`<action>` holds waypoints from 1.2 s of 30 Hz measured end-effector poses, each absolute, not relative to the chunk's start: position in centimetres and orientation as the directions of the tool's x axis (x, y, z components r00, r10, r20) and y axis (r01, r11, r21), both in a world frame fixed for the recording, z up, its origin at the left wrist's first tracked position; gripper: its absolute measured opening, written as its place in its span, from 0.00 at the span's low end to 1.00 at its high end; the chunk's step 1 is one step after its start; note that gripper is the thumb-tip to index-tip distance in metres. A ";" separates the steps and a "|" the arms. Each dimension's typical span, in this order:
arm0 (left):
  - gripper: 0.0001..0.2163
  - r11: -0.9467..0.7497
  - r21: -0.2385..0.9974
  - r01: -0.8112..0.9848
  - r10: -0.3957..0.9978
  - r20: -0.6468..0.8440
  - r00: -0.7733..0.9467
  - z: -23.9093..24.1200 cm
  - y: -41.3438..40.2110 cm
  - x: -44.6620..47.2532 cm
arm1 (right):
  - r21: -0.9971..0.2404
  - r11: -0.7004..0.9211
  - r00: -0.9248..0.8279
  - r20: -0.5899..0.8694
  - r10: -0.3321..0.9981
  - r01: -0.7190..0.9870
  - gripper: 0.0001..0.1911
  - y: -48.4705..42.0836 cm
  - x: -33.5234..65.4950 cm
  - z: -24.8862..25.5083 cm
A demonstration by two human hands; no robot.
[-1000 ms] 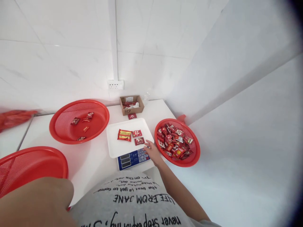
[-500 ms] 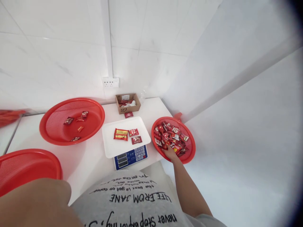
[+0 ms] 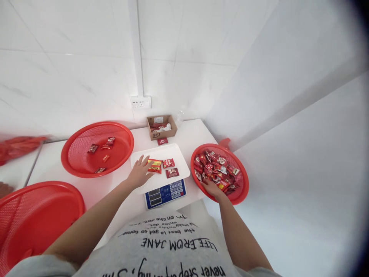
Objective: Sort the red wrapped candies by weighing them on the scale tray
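Left hand: my left hand (image 3: pixel 140 172) lies flat on the white tray (image 3: pixel 178 154), fingers spread, near the tray's left edge. Its fingertips touch the red-and-gold packet (image 3: pixel 155 166); nothing is pinched.
Red-and-gold packet: it lies in the middle of the tray, just ahead of my left fingers, partly under them.
Small red packets: two small red packets (image 3: pixel 170 168) lie just right of the red-and-gold one, clear of either hand.
Right hand: my right hand (image 3: pixel 212 189) reaches into the right basket (image 3: pixel 242 190) at its near rim, fingers among the heap of red packets (image 3: pixel 215 169). I cannot tell whether it has closed on one.
Scale: the tray sits on the scale (image 3: pixel 165 193), whose blue keypad shows at the near edge, between my two hands.
Worktop: a larger red basket (image 3: pixel 72 146) holding a few packets stands toward the left, and a cardboard box (image 3: pixel 160 127) sits at the far edge by the wall.
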State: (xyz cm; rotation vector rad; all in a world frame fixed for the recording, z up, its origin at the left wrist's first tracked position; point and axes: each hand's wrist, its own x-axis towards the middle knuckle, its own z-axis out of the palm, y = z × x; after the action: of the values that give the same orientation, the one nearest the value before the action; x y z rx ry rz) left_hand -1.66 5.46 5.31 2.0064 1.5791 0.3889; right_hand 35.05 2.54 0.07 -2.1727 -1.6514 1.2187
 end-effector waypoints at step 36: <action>0.18 0.642 0.722 -0.257 0.760 -0.554 0.341 4.3 -1.9 2.1 | -0.905 -0.274 -0.352 -0.385 0.854 0.324 0.23 -2.8 21.5 3.4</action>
State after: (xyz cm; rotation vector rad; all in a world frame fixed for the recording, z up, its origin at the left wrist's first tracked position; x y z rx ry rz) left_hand 2.14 -1.94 4.29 0.5781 1.0194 0.7109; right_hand 21.51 -2.80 3.42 -1.4523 -1.5505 1.6627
